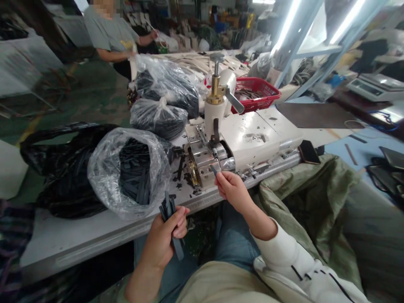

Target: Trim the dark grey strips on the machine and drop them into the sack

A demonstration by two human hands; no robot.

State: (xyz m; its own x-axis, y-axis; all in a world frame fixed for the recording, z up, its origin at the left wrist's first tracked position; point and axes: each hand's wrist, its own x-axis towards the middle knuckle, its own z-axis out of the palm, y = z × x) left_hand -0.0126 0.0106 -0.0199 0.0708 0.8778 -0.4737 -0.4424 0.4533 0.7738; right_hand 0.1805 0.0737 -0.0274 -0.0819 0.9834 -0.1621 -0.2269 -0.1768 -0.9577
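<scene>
The left hand (167, 233) has its fingers curled round a loose bundle of thin, flat, dark grey strips (169, 207), the thumb pressed along it and the strips' ends sticking out above and below the grip. The right hand (233, 191) pinches one short, flat, grey strip (213, 169) between thumb and fingertips, with hardly any gap between them; the strip points away from these fingers, at the near edge of the metal plate (205, 158) of a cream-white machine with a brass-collared column (213, 109). Whether the strip touches the plate cannot be told. Small dark scraps (179, 170) lie beyond the left fingers, to the left of the right fingertips. Farther left of the left fingers, a wide-mouthed clear plastic bag (102, 174) holds many dark strips, with a crumpled black plastic bag (63, 181) beside it. Beyond both hands' fingers are a knotted clear plastic bag with dark contents (159, 118) and, well past the machine, a red plastic basket (268, 99). To the right of the right fingers lies a black, flat phone (309, 152), near an olive-green fabric sheet (293, 189). Well ahead, to the left, stands a co-worker in a grey shirt (107, 33).
</scene>
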